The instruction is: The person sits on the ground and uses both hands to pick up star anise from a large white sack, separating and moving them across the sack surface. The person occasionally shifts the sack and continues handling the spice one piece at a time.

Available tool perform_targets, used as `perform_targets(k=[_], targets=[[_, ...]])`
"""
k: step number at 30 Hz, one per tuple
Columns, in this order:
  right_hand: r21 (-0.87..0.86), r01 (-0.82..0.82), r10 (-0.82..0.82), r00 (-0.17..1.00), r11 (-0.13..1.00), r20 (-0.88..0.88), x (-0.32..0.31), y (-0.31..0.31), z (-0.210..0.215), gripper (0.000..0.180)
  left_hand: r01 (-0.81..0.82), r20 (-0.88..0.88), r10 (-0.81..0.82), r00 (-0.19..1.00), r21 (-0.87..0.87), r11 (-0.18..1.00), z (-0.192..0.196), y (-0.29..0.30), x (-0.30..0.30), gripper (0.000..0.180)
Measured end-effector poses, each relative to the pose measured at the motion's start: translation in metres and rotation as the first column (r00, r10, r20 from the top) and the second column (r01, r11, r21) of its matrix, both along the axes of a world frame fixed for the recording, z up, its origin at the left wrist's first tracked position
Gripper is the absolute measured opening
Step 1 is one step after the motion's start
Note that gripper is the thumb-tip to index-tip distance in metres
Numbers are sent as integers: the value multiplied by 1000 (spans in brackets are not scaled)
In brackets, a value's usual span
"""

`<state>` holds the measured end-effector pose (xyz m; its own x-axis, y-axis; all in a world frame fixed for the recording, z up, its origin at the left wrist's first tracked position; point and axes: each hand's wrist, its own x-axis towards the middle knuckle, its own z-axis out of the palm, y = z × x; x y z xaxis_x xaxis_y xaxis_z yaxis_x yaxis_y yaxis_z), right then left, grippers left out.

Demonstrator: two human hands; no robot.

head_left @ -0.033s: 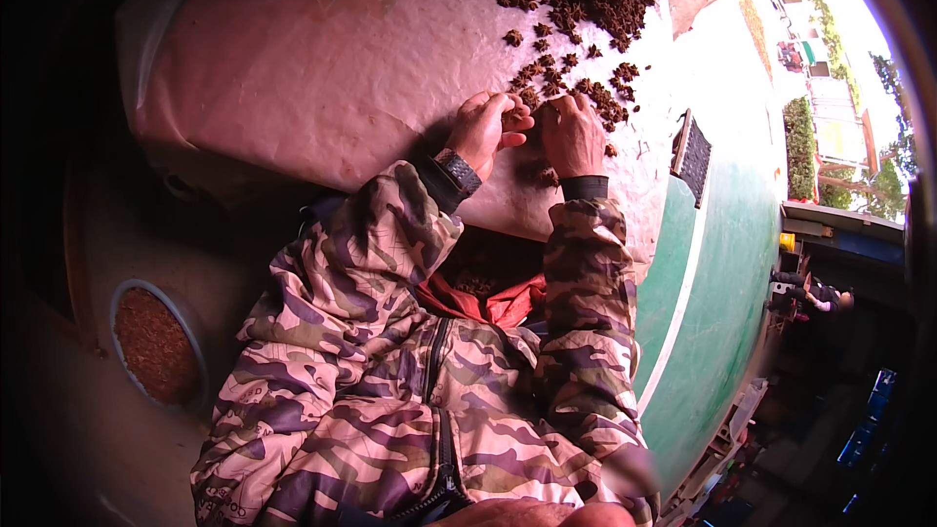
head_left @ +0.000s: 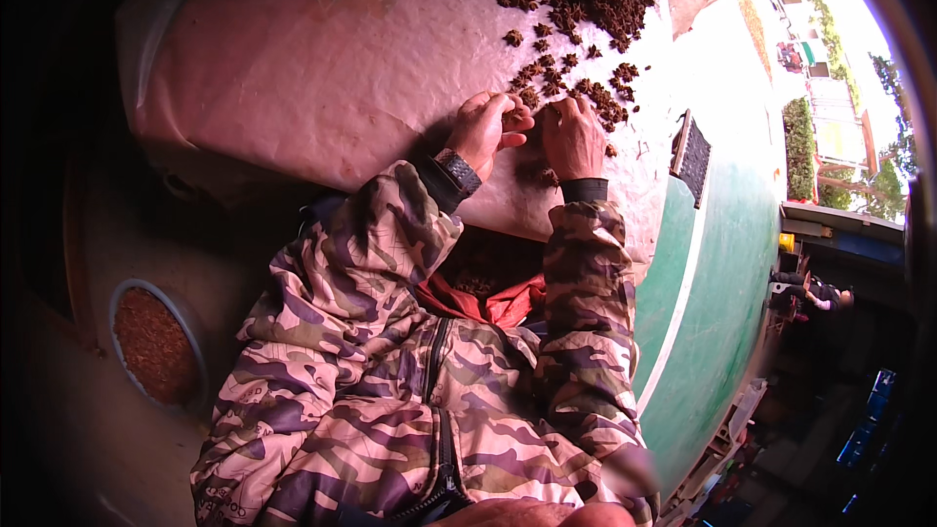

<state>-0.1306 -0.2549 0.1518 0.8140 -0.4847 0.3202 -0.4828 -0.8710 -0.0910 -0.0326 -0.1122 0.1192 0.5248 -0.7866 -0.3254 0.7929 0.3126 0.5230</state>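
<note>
Dark brown star anise (head_left: 586,0) lies heaped at the far right of a pale, plastic-covered surface, thinning into loose pieces toward me. My left hand (head_left: 485,130), with a dark watch on its wrist, is curled at the near edge of these loose pieces; what its fingers hold is hidden. Close beside it on the right, my right hand (head_left: 576,140) has its fingertips bent together against the loose star anise. Whatever it pinches cannot be made out. A small dark clump (head_left: 537,174) rests on the plastic between my wrists.
An open red bag or cloth (head_left: 488,303) with dark contents sits under the near edge, against my body. A round blue-rimmed basin (head_left: 156,342) of reddish-brown bits stands at the lower left. Green floor (head_left: 717,273) and a dark grated panel (head_left: 692,158) are to the right.
The right hand's fingers and wrist have shifted very slightly. The left hand and the star anise look the same.
</note>
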Motion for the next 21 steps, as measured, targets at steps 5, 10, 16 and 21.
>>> perform_targets(k=[5, 10, 16, 21], targets=[[83, 65, -78, 985, 994, 152, -23, 5, -10, 13, 63, 86, -65, 994, 24, 998, -6, -4, -2, 14], [425, -65, -123, 908, 903, 400, -35, 23, -12, 11, 150, 253, -177, 951, 126, 981, -3, -9, -10, 21], [621, -240, -110, 875, 746, 471, -37, 59, 6, 14, 148, 400, -160, 902, 62, 987, -10, -10, -15, 23], [377, -212, 53, 919, 902, 390, -43, 58, 8, 12, 259, 311, -270, 911, 77, 963, -8, -6, -10, 19]])
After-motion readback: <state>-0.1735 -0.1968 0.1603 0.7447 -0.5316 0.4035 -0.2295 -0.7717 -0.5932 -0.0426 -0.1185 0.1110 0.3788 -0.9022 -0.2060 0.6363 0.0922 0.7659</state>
